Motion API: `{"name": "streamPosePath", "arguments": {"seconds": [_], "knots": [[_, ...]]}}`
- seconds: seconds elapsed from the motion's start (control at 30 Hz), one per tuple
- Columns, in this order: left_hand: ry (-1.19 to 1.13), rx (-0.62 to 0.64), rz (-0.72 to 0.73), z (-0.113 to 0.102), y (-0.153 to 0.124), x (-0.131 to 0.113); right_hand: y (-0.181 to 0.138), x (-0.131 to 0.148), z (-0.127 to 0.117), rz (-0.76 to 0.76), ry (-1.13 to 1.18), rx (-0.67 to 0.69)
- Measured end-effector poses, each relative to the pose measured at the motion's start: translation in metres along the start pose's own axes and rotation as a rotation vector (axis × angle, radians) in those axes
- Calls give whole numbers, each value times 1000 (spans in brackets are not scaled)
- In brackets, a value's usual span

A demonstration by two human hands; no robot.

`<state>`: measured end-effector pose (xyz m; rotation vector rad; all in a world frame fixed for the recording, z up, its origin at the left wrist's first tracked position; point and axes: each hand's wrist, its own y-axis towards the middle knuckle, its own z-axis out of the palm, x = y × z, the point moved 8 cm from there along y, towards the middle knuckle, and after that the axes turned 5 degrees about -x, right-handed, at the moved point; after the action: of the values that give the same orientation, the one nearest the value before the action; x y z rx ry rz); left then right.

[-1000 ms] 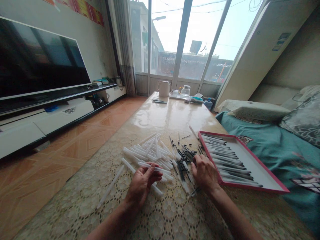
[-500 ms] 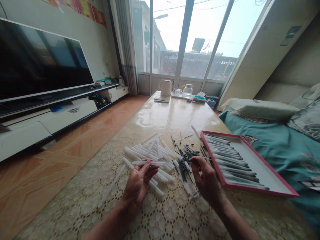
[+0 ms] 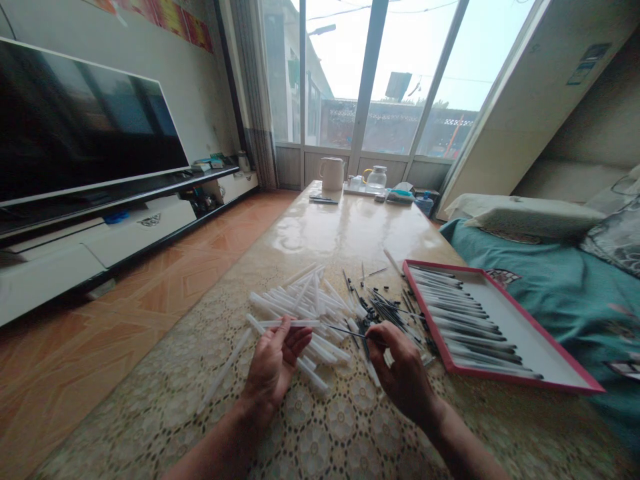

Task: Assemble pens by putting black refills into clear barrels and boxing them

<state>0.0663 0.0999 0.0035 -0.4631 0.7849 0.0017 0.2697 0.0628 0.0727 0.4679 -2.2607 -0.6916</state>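
Observation:
My left hand [image 3: 274,363] pinches a clear plastic pen tube [image 3: 293,323], held level above the table. My right hand [image 3: 400,370] pinches a thin dark pen refill [image 3: 345,330] whose tip points at the tube's right end. Under and beyond the hands lies a heap of clear tubes [image 3: 305,303]. To its right is a scatter of dark refills and small black parts [image 3: 383,307]. A shallow pink-rimmed tray [image 3: 500,380] with several finished pens in a row sits to the right of my right hand.
The long table [image 3: 345,230] has a lace cloth at my end; a white jug [image 3: 331,175], a glass pot [image 3: 376,180] and small items stand at the far end. A bed with teal cover [image 3: 560,287] runs along the right. A TV stand [image 3: 100,233] lines the left wall.
My right hand lifted off the pile with a dark refill and moved left toward the tube. My left hand raised the tube slightly. The camera tilted a little.

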Motion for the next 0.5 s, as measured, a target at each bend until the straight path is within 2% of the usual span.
{"name": "streamPosePath", "arguments": {"seconds": [0.33, 0.5], "knots": [[62, 72, 53, 4, -5, 0, 1, -1, 0, -25, -4, -1], [117, 219, 32, 19, -13, 7, -3, 1, 4, 49, 162, -21]]}}
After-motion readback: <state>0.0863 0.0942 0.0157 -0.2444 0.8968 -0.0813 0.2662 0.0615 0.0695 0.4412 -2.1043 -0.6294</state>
